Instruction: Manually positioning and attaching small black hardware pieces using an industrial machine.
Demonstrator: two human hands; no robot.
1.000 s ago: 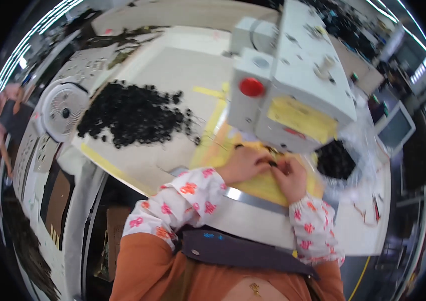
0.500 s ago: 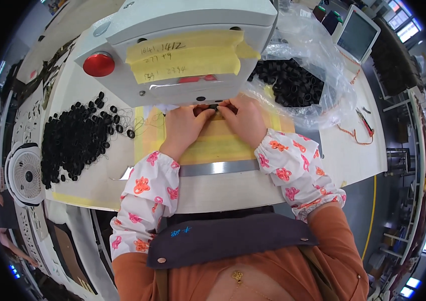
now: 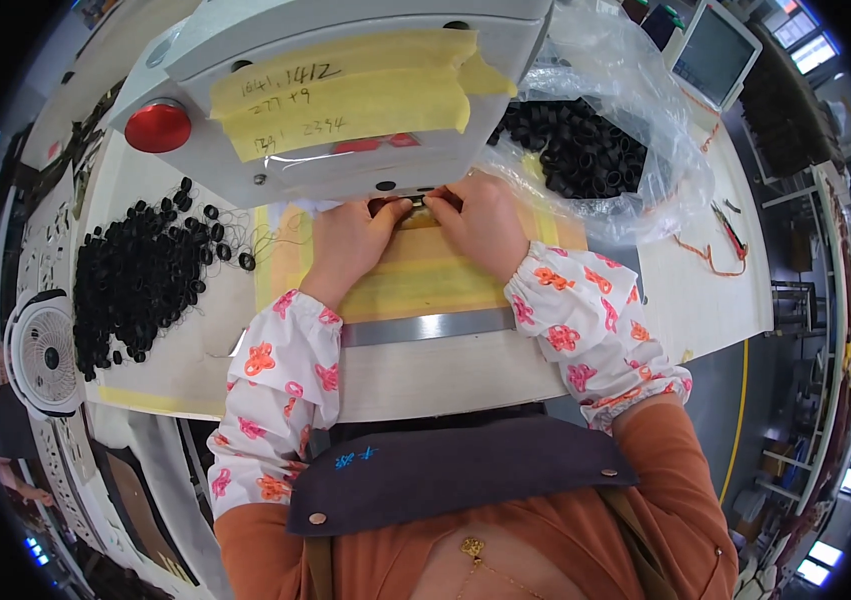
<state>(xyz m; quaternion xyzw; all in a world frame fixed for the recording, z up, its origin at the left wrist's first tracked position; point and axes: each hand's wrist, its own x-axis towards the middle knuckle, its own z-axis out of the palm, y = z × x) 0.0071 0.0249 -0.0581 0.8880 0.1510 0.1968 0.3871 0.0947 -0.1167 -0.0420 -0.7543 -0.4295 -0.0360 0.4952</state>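
Beneath the head of a grey sewing machine (image 3: 185,70), my left hand (image 3: 355,240) pinches a small black piece (image 3: 407,201) between thumb and fingertips. My right hand (image 3: 477,225) grips the same piece from the other side, its thumb and index finger close together, partly hidden by the machine's lower edge. Both rest over a yellow-taped work plate (image 3: 415,280) with a steel strip (image 3: 425,328) along its front. A red round button (image 3: 158,126) and yellow tape (image 3: 345,85) are on the machine's front.
Black loops (image 3: 130,285) with loose threads lie at left, beside a white fan (image 3: 50,355). At right are a clear bag (image 3: 665,190) of black rings (image 3: 590,150), snips (image 3: 730,230) with orange cord and a small screen (image 3: 710,55). A person (image 3: 0,410) is at far left.
The view has swung from a second ago, putting the machine top centre and the loop pile lower left. My hands still pinch close together under the machine head, shifting only slightly.
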